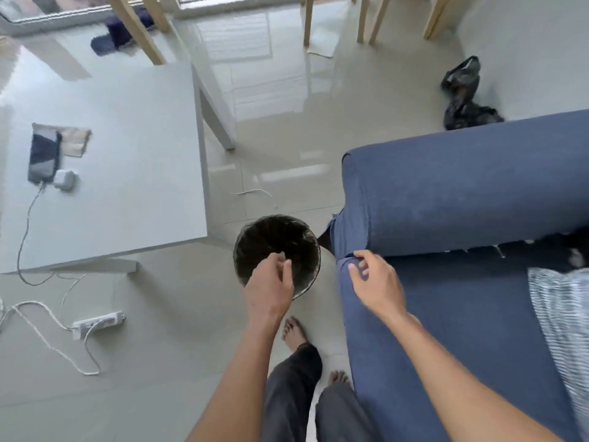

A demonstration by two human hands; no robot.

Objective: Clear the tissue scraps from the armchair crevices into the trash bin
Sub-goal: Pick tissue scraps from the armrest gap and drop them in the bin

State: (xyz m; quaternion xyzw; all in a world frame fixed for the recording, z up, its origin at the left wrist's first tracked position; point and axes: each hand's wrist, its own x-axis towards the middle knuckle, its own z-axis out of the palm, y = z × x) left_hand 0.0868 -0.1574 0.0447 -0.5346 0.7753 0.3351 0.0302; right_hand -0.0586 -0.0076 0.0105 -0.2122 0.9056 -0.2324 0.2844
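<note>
I cannot read any text, label, brand or number here (the small things on the table [134,161] are too blurred to show any writing).

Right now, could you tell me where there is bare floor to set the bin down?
Bare tile lies between the table leg and armchair, beyond the trash bin. It is crowded lower left, by the power strip and cables.

The armchair [462,193] wears matt blue woven cloth; the floor [280,129] is glossy pale tile, mirroring light; the worktop [127,154] is smooth and shiny; the trash bin [276,247] holds a dark, creased plastic liner; chair legs [140,30] look like light wood.
</note>
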